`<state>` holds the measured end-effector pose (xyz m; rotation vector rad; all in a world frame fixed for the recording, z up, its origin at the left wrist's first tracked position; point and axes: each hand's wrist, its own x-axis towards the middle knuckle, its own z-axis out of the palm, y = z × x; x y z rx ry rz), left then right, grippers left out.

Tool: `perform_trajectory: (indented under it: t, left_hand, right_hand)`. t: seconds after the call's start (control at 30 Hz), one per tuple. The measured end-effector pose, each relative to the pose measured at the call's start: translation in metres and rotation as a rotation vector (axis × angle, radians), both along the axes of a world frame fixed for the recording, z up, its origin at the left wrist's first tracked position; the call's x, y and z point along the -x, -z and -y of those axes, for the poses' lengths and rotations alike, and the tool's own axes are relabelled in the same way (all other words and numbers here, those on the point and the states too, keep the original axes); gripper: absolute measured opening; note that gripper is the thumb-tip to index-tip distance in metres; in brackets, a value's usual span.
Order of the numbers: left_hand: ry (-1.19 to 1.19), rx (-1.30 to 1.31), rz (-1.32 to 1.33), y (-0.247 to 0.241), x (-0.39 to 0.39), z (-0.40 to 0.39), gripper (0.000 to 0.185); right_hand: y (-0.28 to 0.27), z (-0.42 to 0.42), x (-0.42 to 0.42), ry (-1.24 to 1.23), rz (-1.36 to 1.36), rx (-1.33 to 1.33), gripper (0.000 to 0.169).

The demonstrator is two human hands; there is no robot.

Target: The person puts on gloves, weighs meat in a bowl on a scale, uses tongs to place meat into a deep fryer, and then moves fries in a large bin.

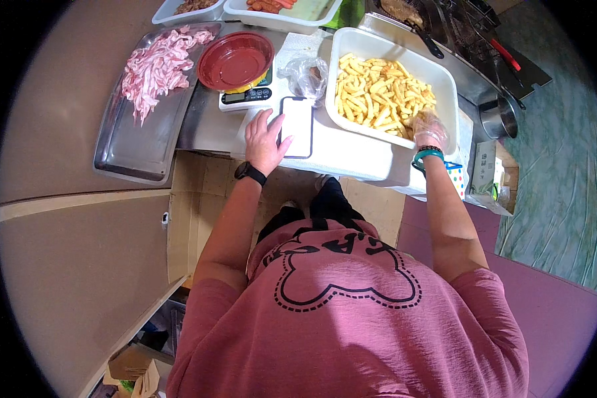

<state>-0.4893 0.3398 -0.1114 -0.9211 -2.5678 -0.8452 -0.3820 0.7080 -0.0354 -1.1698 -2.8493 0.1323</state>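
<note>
My left hand (pixel 264 142) is bare, fingers spread, resting at the left edge of a smartphone (pixel 298 130) with its thumb over the lit screen. In a clear plastic glove, my right hand (pixel 429 130) reaches into the near right corner of a white plastic tub (pixel 396 138). French fries (pixel 378 94) fill the tub's bottom, and the glove's fingertips are hidden among them. Beyond the phone lies a clear plastic bag (pixel 306 77). A reddish-brown plastic bowl (pixel 235 59) sits on a white digital kitchen scale (pixel 246 99), with something yellow under it.
To the left is a metal tray (pixel 134 154) with raw sliced meat (pixel 156 69). Two white containers (pixel 283 20) of food stand at the back. At right are a griddle (pixel 447 30) with a black-handled tool (pixel 429 44), a metal pot (pixel 498 117) and a carton (pixel 487 164).
</note>
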Motion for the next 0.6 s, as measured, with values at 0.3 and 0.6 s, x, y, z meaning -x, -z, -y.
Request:
perform_trajectory:
  t: [0.3,0.6]
  left_hand:
    - [0.014,0.011,0.006,-0.0023,-0.0024,0.0006,0.049]
    - [0.017,-0.027,0.035,-0.0039,-0.0034,0.0035,0.049]
  right_hand:
    - [0.0026,-0.0041,0.0004,0.026,0.021,0.017,0.041]
    - [0.0085,-0.008,-0.0007,-0.006,-0.028,-0.002,0.043]
